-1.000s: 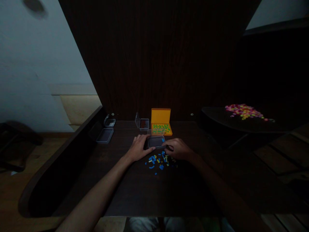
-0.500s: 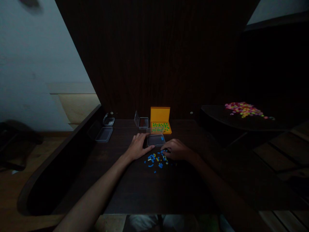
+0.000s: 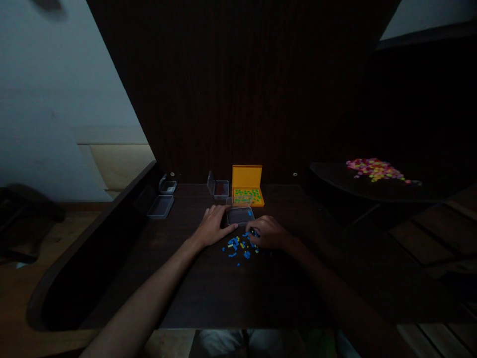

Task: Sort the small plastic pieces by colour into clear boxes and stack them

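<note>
A small clear plastic box sits on the dark wooden desk. My left hand lies flat beside its left side, fingers stretched out and touching it. My right hand is curled with fingertips down at the right edge of a scatter of small blue and yellow pieces just in front of the box. What its fingers pinch is too small to make out.
An open orange case with green and yellow pieces stands behind the clear box. Other clear boxes sit at the back and at the left. A pile of pink and yellow pieces lies on a shelf at right.
My right hand has slid a little down and left from the box's edge onto the scattered pieces. My left hand has stayed by the box.
</note>
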Demonstrator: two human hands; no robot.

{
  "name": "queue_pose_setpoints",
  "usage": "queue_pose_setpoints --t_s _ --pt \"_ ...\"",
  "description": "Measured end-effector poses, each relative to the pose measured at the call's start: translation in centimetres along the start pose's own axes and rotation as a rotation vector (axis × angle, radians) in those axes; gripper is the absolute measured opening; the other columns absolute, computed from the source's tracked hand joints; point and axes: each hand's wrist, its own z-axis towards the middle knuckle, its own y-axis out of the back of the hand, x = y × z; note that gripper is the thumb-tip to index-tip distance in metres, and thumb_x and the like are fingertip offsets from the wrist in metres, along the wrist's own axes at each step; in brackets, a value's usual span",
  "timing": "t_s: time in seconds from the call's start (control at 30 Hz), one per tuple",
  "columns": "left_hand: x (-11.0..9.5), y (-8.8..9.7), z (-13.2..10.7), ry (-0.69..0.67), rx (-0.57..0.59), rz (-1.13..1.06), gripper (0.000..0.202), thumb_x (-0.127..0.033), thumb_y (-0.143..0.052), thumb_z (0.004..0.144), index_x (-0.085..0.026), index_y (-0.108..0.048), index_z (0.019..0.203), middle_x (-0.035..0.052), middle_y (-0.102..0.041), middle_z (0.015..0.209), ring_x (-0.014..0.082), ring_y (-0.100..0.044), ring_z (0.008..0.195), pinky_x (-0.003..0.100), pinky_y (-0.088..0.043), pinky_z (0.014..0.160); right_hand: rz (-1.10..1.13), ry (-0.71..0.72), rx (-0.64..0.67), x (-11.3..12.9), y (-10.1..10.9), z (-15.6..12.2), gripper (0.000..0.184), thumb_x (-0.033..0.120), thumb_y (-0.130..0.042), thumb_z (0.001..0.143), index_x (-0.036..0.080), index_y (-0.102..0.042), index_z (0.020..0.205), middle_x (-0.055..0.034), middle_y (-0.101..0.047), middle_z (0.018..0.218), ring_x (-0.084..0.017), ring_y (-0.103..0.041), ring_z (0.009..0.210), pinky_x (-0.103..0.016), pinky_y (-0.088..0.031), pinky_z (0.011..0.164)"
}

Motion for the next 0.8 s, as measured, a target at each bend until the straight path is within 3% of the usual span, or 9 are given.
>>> queue_pose_setpoints --t_s 0.23,0.43,0.67,0.8 --pt "0.2 -0.1 0.0 -0.013 -0.006 -0.009 0.055 -0.053 -0.057 0.086 -0.02 -0.048 0.128 0.01 -0.059 0.12 0.0295 -0.051 0.11 0.045 -0.04 0.094 0.161 -0.038 -0.025 -0.3 -0.3 0.3 0.01 0.018 -0.062 0.07 0.019 -0.069 0.078 0.0062 -0.051 0.049 -0.009 -0.044 0.048 -0.021 -0.032 0.054" --pt "0.2 -0.2 0.1 -0.011 -0.012 -0.006 0.055 -0.053 -0.057 0.086 -0.02 -0.049 0.128 0.0104 -0.06 0.119 0.0297 -0.051 0.11 0.045 -0.04 0.094 0.462 -0.094 -0.132 -0.9 -0.6 0.5 0.007 0.021 -0.06 0.071 0.016 -0.065 0.07 0.0086 -0.043 0.044 -0.007 -0.035 0.042 -0.02 -0.028 0.047" --pt "0.2 -0.3 0.1 -0.012 0.004 0.014 0.055 -0.054 -0.056 0.086 -0.019 -0.048 0.128 0.0106 -0.059 0.121 0.0296 -0.051 0.11 0.046 -0.04 0.095 0.653 -0.221 -0.367 -2.6 -1.8 2.0 0.017 0.033 -0.063 0.07 0.016 -0.066 0.071 0.0066 -0.042 0.049 -0.009 -0.037 0.047 -0.021 -0.029 0.046" --pt "0.2 -0.4 0.1 -0.02 -0.001 0.015 0.056 -0.056 -0.054 0.087 -0.019 -0.048 0.128 0.0097 -0.059 0.119 0.0293 -0.051 0.109 0.046 -0.04 0.094 0.582 -0.193 -0.482 -2.5 -1.4 2.2 0.013 0.029 -0.061 0.072 0.017 -0.066 0.071 0.0016 -0.055 0.06 -0.011 -0.045 0.055 -0.022 -0.036 0.052"
